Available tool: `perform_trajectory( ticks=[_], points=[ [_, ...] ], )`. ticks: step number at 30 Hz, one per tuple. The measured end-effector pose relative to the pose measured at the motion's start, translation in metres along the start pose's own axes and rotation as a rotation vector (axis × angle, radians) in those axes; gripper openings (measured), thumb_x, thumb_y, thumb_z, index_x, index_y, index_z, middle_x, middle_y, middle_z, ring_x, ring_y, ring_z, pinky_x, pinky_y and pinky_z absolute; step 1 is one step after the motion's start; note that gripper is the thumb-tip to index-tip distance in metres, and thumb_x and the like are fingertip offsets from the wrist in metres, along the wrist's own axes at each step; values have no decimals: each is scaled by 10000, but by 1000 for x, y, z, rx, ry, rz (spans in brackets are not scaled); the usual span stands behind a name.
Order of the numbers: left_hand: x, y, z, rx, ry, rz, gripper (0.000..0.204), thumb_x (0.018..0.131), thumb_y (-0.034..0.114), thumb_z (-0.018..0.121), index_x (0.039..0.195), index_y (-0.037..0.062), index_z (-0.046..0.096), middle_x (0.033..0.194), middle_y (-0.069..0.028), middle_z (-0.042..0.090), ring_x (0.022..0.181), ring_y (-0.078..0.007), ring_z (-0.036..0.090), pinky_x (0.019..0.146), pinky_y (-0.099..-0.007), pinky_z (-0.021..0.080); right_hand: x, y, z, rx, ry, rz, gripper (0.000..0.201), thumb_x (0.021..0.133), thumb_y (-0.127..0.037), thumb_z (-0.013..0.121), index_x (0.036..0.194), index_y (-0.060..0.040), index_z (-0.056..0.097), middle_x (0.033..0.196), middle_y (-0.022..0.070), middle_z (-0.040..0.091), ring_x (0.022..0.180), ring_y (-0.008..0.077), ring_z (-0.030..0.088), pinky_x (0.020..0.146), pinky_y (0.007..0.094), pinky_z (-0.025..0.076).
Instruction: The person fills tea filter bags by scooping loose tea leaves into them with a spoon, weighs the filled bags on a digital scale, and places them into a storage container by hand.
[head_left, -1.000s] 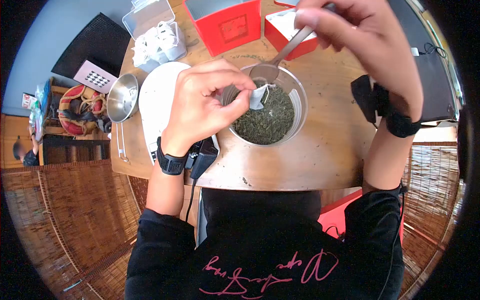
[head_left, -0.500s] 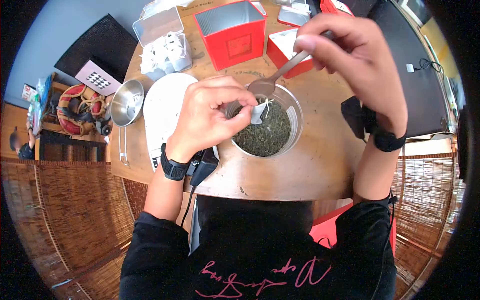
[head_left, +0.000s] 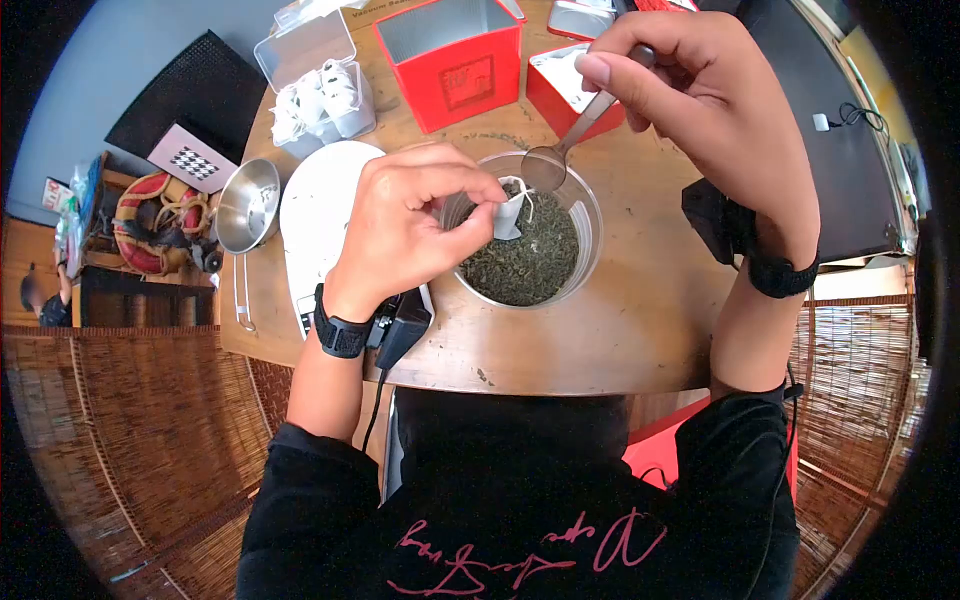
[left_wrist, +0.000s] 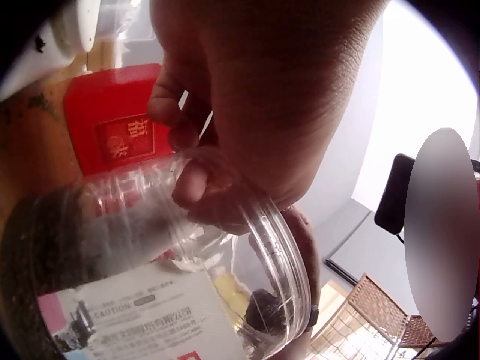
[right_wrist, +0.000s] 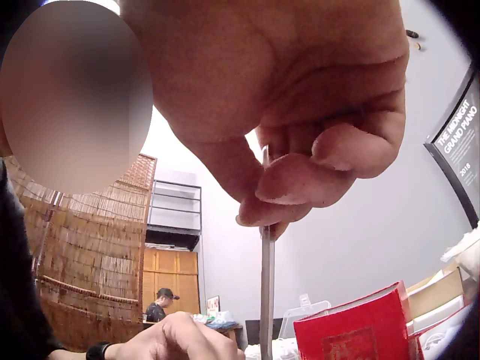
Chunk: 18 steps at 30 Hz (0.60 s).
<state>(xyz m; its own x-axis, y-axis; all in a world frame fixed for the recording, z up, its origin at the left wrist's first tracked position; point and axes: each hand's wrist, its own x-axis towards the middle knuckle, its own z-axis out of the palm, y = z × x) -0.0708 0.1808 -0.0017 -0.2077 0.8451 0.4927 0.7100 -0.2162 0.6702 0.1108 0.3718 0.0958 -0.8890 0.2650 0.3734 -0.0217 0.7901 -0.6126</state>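
Observation:
My left hand (head_left: pixel 415 215) pinches a small white pouch (head_left: pixel 508 212) by its top over a clear round tub (head_left: pixel 592 235) of dried green leaves (head_left: pixel 530 262). Dark leaf bits show in the pouch's mouth, and a pale string hangs at its side. My right hand (head_left: pixel 725 115) grips a metal spoon (head_left: pixel 575 132) by its handle, the bowl tilted down just right of the pouch, over the tub's far rim. In the right wrist view the spoon handle (right_wrist: pixel 267 292) points down from the fingers. In the left wrist view the tub (left_wrist: pixel 289 262) hides part of the fingers.
A white scale (head_left: pixel 318 215) and a metal pan (head_left: pixel 248 207) lie left of the tub. Behind stand a clear box (head_left: pixel 350 118) of white pouches, a tall red tin (head_left: pixel 460 80) and a smaller red box (head_left: pixel 555 100). A person (head_left: pixel 55 300) is far left.
The spoon's bowl has moved right, away from the pouch's mouth. The pouch now hangs more upright, with leaf showing in its top. The left hand keeps its pinch.

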Motion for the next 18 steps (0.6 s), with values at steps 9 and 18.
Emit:
perform_trajectory(
  ticks=[9,18],
  points=[
    [0,-2,2,9,15,25,130,733,25,736,849,53,786,792,-46,733,658,-156,663,538,-271,469,2,-41,1,22,32,131,196,1011,-110,674,926,56,732,757,56,735,643,47,644,546,187,483],
    [0,-2,1,9,0,17,134,739,15,748,857,59,794,811,-34,738,649,-115,641,541,-252,453,3,-18,2,225,56,150,183,1009,-131,685,1002,45,736,725,34,687,580,48,541,530,194,432]
  ],
)
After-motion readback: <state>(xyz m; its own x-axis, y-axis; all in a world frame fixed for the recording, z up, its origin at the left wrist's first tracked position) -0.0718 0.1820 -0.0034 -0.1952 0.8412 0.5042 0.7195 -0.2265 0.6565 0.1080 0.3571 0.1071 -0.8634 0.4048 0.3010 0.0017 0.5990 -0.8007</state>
